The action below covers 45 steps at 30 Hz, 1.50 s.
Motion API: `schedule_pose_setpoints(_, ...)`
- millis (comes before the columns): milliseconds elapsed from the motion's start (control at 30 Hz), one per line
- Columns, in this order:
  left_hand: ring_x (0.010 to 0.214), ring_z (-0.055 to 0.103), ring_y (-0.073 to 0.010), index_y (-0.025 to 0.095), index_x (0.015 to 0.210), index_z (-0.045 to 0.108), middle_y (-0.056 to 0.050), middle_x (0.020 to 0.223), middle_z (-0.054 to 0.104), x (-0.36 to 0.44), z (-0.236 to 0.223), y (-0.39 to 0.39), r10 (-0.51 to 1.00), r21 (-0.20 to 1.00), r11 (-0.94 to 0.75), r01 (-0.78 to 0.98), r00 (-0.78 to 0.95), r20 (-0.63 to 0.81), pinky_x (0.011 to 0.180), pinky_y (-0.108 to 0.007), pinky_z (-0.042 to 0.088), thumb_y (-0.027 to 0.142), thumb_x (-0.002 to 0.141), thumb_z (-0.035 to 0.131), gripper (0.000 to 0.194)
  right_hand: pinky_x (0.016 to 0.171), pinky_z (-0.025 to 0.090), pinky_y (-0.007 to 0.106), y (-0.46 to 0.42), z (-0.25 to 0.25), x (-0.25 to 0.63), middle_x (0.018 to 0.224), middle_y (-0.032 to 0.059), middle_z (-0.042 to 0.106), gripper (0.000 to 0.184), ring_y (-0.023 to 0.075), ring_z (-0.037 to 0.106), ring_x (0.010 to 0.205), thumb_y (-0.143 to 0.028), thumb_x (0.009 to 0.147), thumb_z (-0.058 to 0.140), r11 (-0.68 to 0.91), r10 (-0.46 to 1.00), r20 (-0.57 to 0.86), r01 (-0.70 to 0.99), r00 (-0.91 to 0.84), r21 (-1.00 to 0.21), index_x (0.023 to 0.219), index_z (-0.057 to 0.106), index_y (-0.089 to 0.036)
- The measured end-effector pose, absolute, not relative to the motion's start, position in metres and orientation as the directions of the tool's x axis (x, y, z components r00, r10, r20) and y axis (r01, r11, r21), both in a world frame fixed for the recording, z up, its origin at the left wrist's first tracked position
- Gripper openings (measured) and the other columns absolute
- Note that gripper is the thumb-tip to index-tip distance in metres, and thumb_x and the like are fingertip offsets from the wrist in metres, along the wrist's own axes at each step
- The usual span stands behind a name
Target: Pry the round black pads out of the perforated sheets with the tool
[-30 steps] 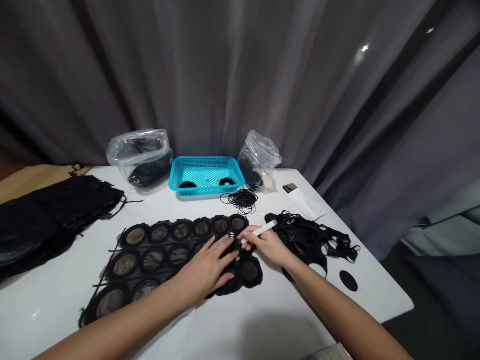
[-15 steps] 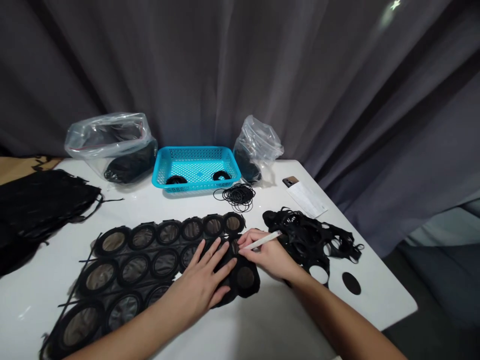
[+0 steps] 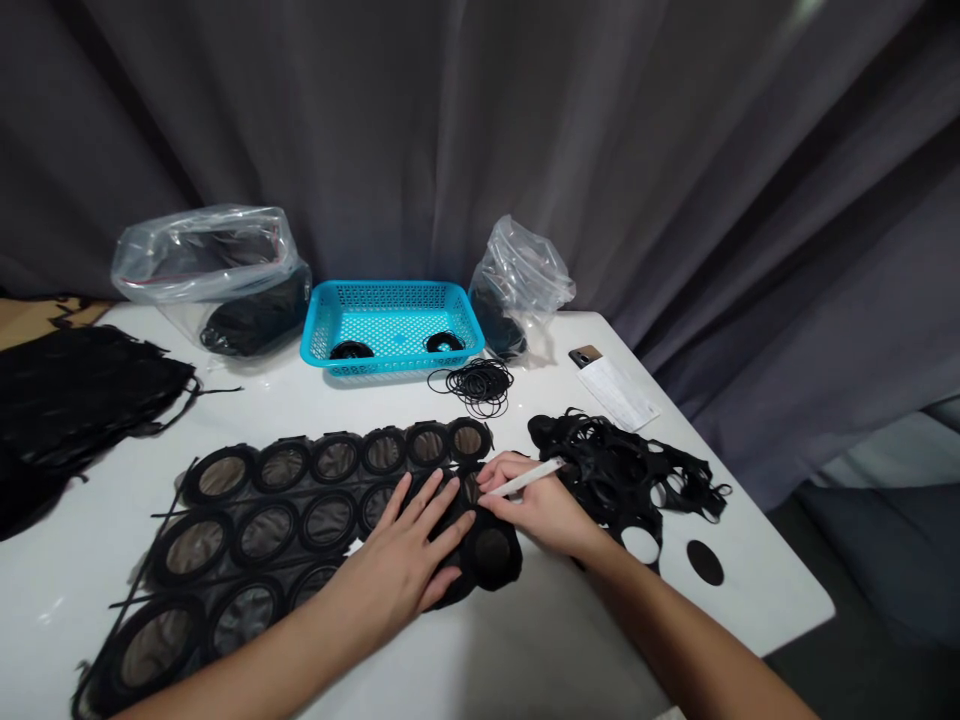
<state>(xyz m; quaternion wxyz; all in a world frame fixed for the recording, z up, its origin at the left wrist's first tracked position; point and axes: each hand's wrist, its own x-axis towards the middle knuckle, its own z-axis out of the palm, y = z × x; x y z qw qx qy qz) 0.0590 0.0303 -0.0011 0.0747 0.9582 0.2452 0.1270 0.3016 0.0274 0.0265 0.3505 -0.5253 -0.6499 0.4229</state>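
Curtains (image 3: 600, 150) of dark grey hung in folds behind the glossy white table (image 3: 757, 590), where we saw a blue basket (image 3: 394, 325) near the back between two clear plastic bags (image 3: 214, 272). Before us, across the front of the table, lay a black sheet (image 3: 296, 490), its rows of thick-rimmed circles framing sheer, wrinkled centres, its far edge scalloped. We saw the left hand (image 3: 405, 555) resting on it, fingers spread, while the right hand (image 3: 544, 505) pinched a slim white tool (image 3: 525, 478) at its right end.
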Motion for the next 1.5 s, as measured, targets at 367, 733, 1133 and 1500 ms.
schedule_pose_setpoints(367,0.148,0.028,-0.0363,0.026,0.147,0.047,-0.013,0.160,0.035,0.059,-0.003,0.030,0.490,0.207,-0.868,0.451,0.846,0.212,0.117,-0.062,0.023,0.028,0.093,0.062,0.056,0.085,0.049,0.037,0.014,0.026,0.291,0.096,0.0096,0.070,0.011,0.0240,0.062,0.094,-0.016,0.095,0.053,0.468,0.878,0.179,0.715,-0.444,-0.520,0.091,0.062,-0.021)
schedule_pose_setpoints(733,0.147,0.032,-0.0333,0.025,0.143,0.052,-0.013,0.156,0.040,0.057,0.014,0.027,0.447,0.236,-0.888,0.395,0.863,0.237,0.118,-0.057,0.027,0.025,0.096,0.061,0.048,0.069,0.050,0.031,0.015,0.054,0.328,0.087,0.0051,0.071,0.019,0.0201,0.066,0.074,-0.035,0.099,0.051,0.035,0.980,0.146,0.611,0.132,-0.791,0.086,0.059,-0.022)
schedule_pose_setpoints(1133,0.149,0.026,-0.0354,0.034,0.150,0.043,-0.011,0.164,0.027,0.045,0.008,0.004,0.346,0.203,-0.929,0.309,0.921,0.180,0.118,-0.057,0.027,0.036,0.095,0.066,0.060,0.078,0.048,0.029,-0.044,0.038,0.292,0.097,0.0045,0.070,0.012,0.0196,0.066,0.093,-0.021,0.085,0.064,-0.025,0.986,-0.091,0.420,-0.139,-0.907,0.073,0.062,-0.020)
schedule_pose_setpoints(1500,0.151,0.019,-0.0360,0.035,0.150,0.042,-0.012,0.166,0.019,0.043,0.006,0.002,0.341,0.207,-0.929,0.306,0.926,0.161,0.118,-0.058,0.024,0.033,0.095,0.065,0.060,0.073,0.046,0.028,-0.047,0.033,0.285,0.092,0.0041,0.067,0.014,0.0177,0.064,0.086,-0.018,0.084,0.064,0.029,0.995,-0.014,0.441,-0.094,-0.897,0.070,0.063,-0.020)
